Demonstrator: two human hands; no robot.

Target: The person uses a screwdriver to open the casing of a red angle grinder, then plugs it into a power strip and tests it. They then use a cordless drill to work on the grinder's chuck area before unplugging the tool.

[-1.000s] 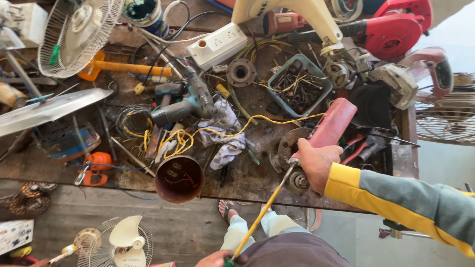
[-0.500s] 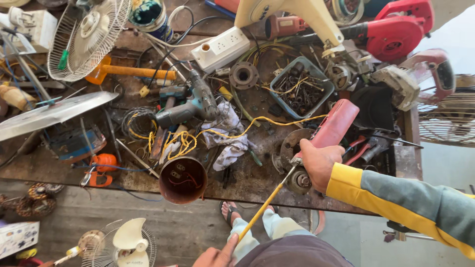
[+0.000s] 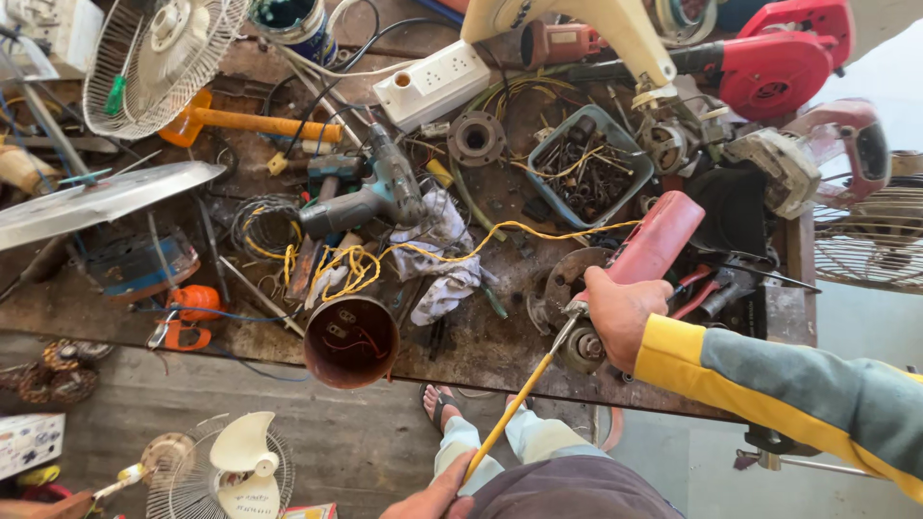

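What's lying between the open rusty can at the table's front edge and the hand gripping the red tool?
In the head view, between the rusty can and the right hand lies a crumpled white rag on the workbench.

head camera, steep downward look, workbench (image 3: 288, 332) seemingly near

Your desk (image 3: 500, 351) is a worn, dark wooden top, crowded almost edge to edge. On it lie a white power strip (image 3: 433, 84), a grey-green drill (image 3: 370, 197) on its side, a tangle of yellow wire (image 3: 346, 264), a crumpled rag (image 3: 437, 259), and a blue-grey tray (image 3: 586, 165) full of screws and scrap. An orange-handled tool (image 3: 250, 123) rests near the wire fan guard (image 3: 159, 53) at the far left, and a red blower (image 3: 779, 58) sits at the far right. A rusty round can (image 3: 351, 341) overhangs the near edge. Below, the floor (image 3: 365, 452) carries a white fan blade (image 3: 245, 457).
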